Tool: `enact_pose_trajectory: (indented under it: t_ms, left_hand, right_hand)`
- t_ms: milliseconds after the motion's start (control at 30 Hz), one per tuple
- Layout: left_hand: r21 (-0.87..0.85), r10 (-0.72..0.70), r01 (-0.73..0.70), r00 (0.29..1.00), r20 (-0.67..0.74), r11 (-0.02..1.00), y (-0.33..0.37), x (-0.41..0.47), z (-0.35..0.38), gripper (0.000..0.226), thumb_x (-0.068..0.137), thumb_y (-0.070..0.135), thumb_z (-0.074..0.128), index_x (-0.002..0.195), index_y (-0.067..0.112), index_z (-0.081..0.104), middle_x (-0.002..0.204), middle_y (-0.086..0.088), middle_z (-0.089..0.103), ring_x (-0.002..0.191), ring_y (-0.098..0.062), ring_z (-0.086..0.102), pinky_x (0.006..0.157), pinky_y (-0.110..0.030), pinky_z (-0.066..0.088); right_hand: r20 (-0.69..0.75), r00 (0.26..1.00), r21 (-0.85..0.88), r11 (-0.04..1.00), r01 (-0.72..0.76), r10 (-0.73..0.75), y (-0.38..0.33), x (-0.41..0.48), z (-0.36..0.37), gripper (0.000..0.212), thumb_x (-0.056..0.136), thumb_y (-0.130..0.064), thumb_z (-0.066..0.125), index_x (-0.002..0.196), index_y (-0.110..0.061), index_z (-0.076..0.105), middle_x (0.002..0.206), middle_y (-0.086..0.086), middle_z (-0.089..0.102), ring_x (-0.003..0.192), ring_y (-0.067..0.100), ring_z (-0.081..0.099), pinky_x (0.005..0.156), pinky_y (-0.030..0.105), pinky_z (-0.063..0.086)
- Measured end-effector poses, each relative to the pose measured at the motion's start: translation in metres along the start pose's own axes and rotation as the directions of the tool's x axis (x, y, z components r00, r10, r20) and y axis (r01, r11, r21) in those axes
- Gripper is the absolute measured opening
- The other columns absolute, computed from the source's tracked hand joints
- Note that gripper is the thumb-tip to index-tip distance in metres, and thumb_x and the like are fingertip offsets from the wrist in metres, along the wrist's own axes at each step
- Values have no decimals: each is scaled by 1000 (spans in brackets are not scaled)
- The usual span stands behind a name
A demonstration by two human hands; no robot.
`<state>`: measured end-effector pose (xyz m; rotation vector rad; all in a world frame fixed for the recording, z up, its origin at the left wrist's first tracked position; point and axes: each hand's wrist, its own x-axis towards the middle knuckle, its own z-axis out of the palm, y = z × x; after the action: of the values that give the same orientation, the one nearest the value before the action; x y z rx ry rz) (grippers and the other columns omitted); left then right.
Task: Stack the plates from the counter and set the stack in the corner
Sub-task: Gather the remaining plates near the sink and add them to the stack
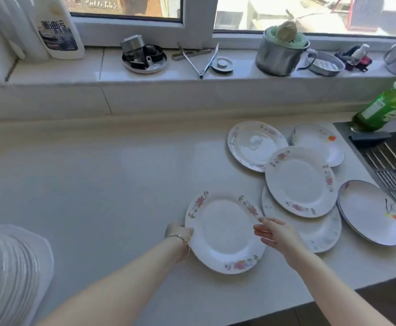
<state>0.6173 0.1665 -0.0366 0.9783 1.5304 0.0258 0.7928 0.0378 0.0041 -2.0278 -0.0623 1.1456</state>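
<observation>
Several white plates lie spread on the pale counter [98, 184]. The nearest one, a pink-flowered plate [223, 229], is held at its left rim by my left hand [179, 232]. My right hand [274, 235] hovers over its right rim with fingers spread and holds nothing. To the right, a second flowered plate [300, 182] rests on a faint-patterned plate [319, 231]. Behind them lie a shiny flowered plate [253, 144] and a dark-rimmed plate [317, 141]. Another dark-rimmed plate [368, 212] sits by the sink.
A sink [394, 161] with a rack is at the right edge, and a green bottle [385, 109] leans above it. The window sill holds a metal pot [279, 55], tongs [204, 60], a small tray [145, 60] and a detergent bottle [58, 31]. White cloth [9, 274] shows at lower left.
</observation>
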Motion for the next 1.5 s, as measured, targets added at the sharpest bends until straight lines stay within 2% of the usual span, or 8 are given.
enact_pose_trajectory:
  t_ms: [133,267,433,600,733,867,1267,1500]
  left_hand:
    - [-53,122,-124,992,-29,991,2,-14,-16,19,75,-3,58,59,9,60,76,-16,63,79,-32,64,80,-49,57]
    - [-224,226,-249,966,-124,942,6,-49,-66,17,84,-10,54,79,3,63,73,-6,64,70,-28,64,50,-21,57]
    - [-396,283,-350,934,-220,849,4,-87,-155,20,88,-6,51,77,6,63,49,4,70,42,-5,65,44,-16,54]
    - [-214,283,-429,824,-491,878,-34,-111,-248,20,86,1,58,66,2,59,43,2,63,33,-3,56,37,-18,49]
    - [95,283,-305,667,-689,948,-80,-124,-318,46,78,30,69,50,9,39,32,2,47,26,-7,46,40,-19,38]
    - [328,304,-63,565,-767,943,-120,-131,-374,47,84,40,60,54,9,42,54,-21,61,47,-23,54,49,-26,32]
    - [517,266,207,669,-694,830,-173,-102,-432,48,88,46,49,55,12,40,55,-7,50,61,-28,49,49,-30,28]
    - [664,239,387,721,-650,640,-169,-90,-438,52,92,49,31,97,9,64,97,-10,69,81,-27,61,62,-25,38]
  right_hand:
    - [-59,975,-205,958,199,-215,-10,11,-8,26,92,-11,48,112,-3,62,95,5,64,93,20,57,82,30,42]
    - [129,956,-330,898,290,-262,-26,2,13,41,95,-36,38,128,-15,49,122,3,57,114,20,54,94,33,43]
    - [309,854,-296,811,505,-419,-57,-40,85,31,95,-40,37,78,-22,56,66,2,60,52,16,55,47,25,42]
    - [401,714,-205,703,681,-575,-77,-89,186,14,89,-31,54,95,-19,55,77,-6,58,69,17,54,55,25,38]
    - [522,637,-208,639,740,-567,-75,-130,268,18,86,-35,58,99,-25,53,85,-7,63,82,20,61,61,35,49]
    - [619,589,-284,551,785,-519,-61,-161,331,35,87,-38,55,116,-18,51,101,-2,64,99,22,62,76,33,50]
    - [627,629,-603,224,766,-460,-24,-184,394,52,90,-53,38,132,-22,36,105,10,67,101,31,62,77,35,47]
    - [621,604,-704,-16,710,-500,-23,-193,403,65,94,-53,28,147,-18,17,110,8,66,100,29,63,65,31,36]
